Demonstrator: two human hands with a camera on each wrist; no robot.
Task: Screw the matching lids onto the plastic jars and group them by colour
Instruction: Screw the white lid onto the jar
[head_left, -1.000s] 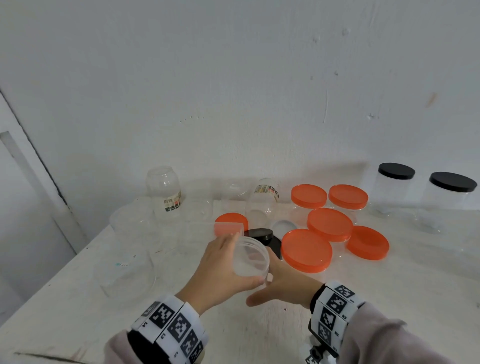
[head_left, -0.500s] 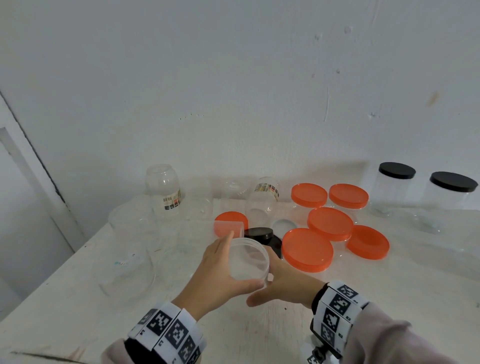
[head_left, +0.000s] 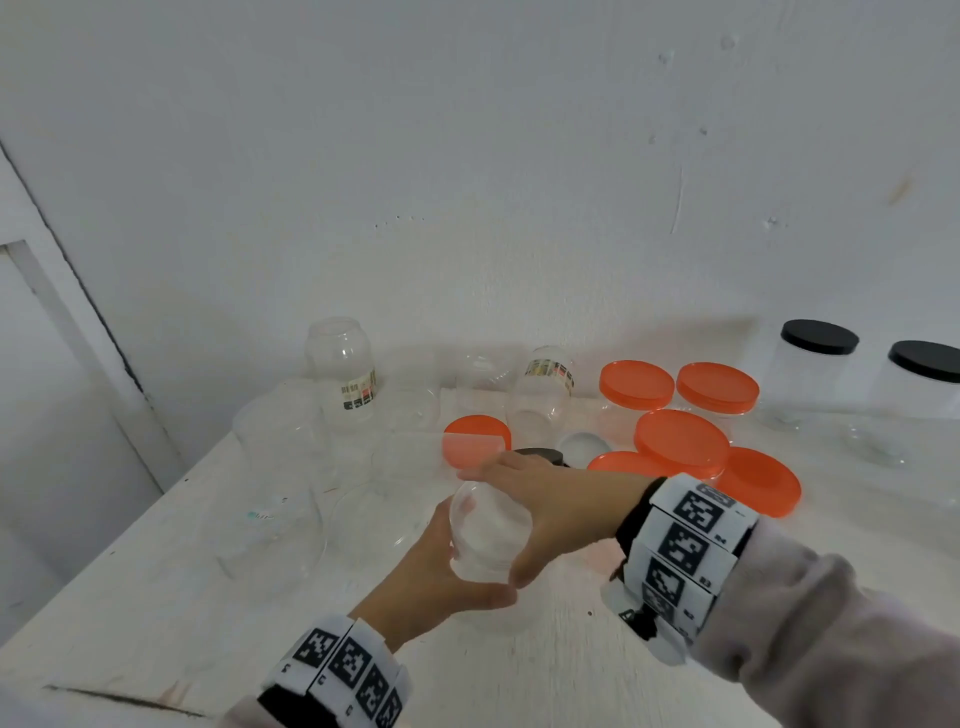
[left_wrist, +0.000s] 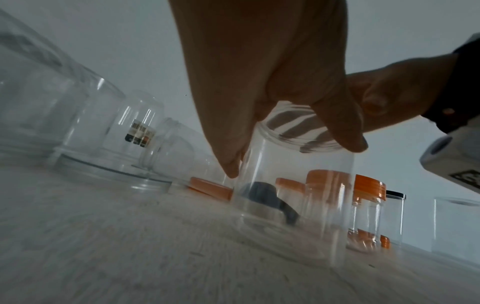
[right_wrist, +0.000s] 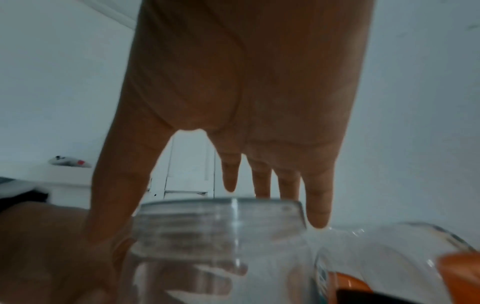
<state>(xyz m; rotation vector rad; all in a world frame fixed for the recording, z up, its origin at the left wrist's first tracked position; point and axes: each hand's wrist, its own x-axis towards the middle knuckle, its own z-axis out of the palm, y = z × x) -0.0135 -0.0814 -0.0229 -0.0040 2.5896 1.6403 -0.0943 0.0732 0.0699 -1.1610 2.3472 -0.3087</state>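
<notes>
While both hands (head_left: 550, 512) grip it, clear ribbed lid (right_wrist: 218, 224) caps jar (left_wrist: 293, 197)

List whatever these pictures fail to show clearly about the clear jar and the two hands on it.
- Clear jar mouth: in the head view the right hand lies across it, so I cannot tell whether a lid sits there.
- Jar base: blurred in the left wrist view; contact with the table is unclear.
- Left hand fingers: behind the jar in the head view.
- Black lid: mostly hidden by the right hand.
</notes>
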